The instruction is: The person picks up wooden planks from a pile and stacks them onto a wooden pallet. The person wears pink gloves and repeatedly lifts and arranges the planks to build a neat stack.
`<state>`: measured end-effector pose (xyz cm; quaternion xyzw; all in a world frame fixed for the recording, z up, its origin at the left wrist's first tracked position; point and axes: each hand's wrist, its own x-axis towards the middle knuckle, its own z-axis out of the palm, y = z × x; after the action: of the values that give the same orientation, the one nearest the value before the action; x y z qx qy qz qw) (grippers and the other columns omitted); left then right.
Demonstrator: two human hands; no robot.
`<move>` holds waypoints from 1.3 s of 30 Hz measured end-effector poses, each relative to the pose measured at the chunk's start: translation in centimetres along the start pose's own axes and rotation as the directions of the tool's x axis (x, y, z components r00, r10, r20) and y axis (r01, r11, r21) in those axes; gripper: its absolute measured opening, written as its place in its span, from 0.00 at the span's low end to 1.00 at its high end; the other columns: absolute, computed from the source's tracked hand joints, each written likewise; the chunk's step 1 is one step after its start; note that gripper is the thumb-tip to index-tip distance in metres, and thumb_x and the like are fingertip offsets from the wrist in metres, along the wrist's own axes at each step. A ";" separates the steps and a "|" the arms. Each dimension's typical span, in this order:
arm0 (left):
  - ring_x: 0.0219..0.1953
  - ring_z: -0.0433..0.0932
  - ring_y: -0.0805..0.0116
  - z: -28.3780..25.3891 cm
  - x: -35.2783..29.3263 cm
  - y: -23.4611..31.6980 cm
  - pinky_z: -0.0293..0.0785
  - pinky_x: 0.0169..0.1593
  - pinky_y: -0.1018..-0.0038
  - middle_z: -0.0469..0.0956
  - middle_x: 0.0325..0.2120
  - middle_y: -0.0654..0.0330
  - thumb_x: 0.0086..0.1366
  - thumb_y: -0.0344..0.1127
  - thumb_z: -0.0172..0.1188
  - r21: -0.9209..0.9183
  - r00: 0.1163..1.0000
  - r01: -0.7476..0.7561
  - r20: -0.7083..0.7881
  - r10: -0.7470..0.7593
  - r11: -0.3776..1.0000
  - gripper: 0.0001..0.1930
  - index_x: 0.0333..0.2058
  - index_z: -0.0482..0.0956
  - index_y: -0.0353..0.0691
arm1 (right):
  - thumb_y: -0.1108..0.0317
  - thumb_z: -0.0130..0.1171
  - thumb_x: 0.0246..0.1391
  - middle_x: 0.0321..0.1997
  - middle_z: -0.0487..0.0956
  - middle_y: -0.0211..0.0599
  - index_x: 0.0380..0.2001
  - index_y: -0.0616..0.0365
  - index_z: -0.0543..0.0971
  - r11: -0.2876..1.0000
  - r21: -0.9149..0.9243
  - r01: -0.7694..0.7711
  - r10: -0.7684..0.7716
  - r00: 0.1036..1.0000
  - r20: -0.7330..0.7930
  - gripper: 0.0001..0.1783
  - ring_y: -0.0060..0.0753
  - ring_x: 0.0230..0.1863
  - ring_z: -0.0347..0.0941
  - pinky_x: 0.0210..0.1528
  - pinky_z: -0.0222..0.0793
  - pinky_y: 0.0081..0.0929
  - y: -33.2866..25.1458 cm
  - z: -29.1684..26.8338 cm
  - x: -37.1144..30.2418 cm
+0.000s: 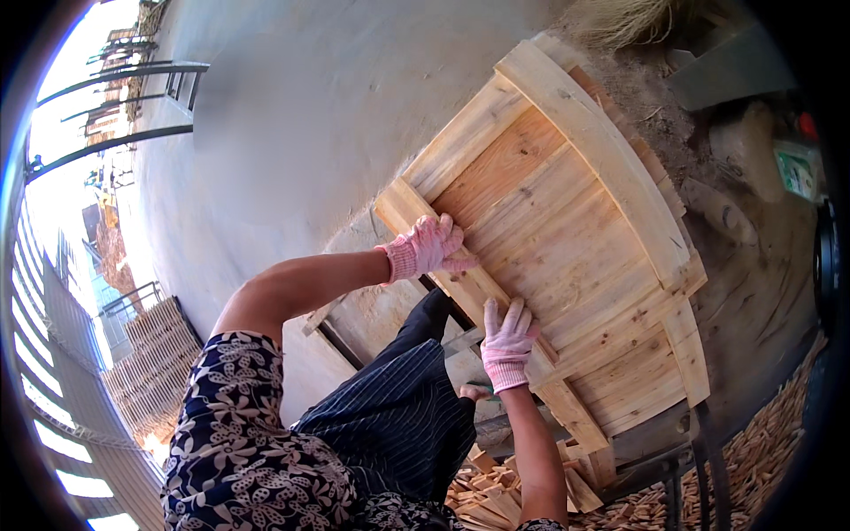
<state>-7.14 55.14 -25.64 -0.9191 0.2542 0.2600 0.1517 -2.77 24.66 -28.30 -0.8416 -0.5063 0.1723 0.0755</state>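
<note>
1. Currently, both hands rest on a wooden pallet panel that fills the centre and the 3 o'clock side of the view, tilted on a diagonal.
2. Left hand, in a pink knit glove, sits at the panel's 9 o'clock edge. Its fingers are curled over the near batten, clamped on the wood. This grip likely steadies the panel against sliding.
3. Right hand, gloved the same, lies further along the same batten toward 6 o'clock. Its fingers are extended and together, pressed flat on the board rather than gripping; the flat palm appears to hold the panel down or push it.
4. Panel construction: parallel planks crossed by thicker battens, one at the far 1 o'clock edge.
5. Surroundings: a pile of small wood offcuts lies at 5 o'clock; a pale concrete floor extends toward 11 o'clock; stacked slatted panels stand at 8 o'clock.
</note>
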 end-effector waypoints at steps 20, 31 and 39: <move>0.67 0.61 0.39 -7.3 4.1 1.6 0.66 0.64 0.46 0.59 0.67 0.47 0.49 0.46 0.75 -0.047 0.953 0.087 0.295 -0.069 0.995 0.54 0.72 0.54 0.48 | 0.53 0.65 0.53 0.68 0.68 0.55 0.71 0.45 0.65 0.463 0.760 -0.455 0.725 0.688 -0.030 0.42 0.56 0.67 0.66 0.69 0.58 0.59 0.0 -9.1 -9.3; 0.53 0.76 0.42 -26.1 16.7 46.8 0.74 0.55 0.53 0.77 0.48 0.43 0.61 0.41 0.62 -0.593 0.756 -0.501 0.055 0.653 0.630 0.24 0.54 0.71 0.38 | 0.52 0.60 0.62 0.65 0.72 0.53 0.66 0.53 0.69 -0.783 0.576 -0.236 0.607 -0.496 0.621 0.32 0.50 0.65 0.70 0.67 0.66 0.38 -11.4 17.1 -58.8; 0.63 0.69 0.42 -28.8 28.6 80.2 0.68 0.65 0.55 0.70 0.61 0.43 0.62 0.48 0.63 -0.458 0.687 -0.687 -0.158 0.709 0.564 0.37 0.66 0.64 0.39 | 0.55 0.71 0.53 0.65 0.70 0.57 0.71 0.52 0.32 -0.787 0.543 0.293 0.156 -0.758 0.634 0.63 0.50 0.60 0.72 0.66 0.69 0.40 -5.8 23.9 -78.0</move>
<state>-18.32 -34.00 -29.68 -0.7440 0.5197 0.3735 -0.1922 -49.71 -42.20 -32.07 0.4424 -0.8441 0.0379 -0.3006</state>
